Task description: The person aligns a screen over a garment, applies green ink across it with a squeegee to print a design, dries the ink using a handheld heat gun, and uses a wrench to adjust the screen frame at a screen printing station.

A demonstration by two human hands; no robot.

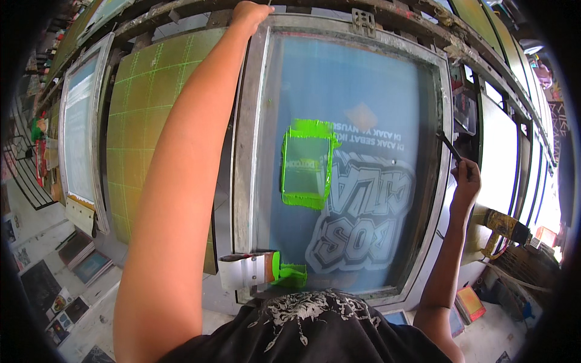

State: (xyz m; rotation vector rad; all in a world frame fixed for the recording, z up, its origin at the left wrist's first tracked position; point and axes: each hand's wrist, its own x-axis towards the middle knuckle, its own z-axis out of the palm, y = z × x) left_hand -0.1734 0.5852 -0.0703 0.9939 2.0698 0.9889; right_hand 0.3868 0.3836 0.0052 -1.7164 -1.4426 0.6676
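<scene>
A silk-screen frame (445,181) lies before me, its blue mesh (363,66) bearing pale lettering. Bright green ink (307,201) outlines a rectangle left of the mesh's middle. My left hand (249,17) is closed at the frame's far left corner; its fingers show only in part. My right hand (466,176) pinches a thin dark stick-like tool (449,147), with its tip at the frame's right rim. By the near left corner rests a squeegee (248,270), its blade coated in green. A smear of green ink (293,275) lies beside the blade.
To the left are a yellow-green gridded board (142,91) and another screen frame (100,66). A metal hinge (363,21) joins the far rim near a rail. At right sit a yellow-and-black heat gun (508,227) and a white panel (499,151). Small screens (91,263) lean at lower left.
</scene>
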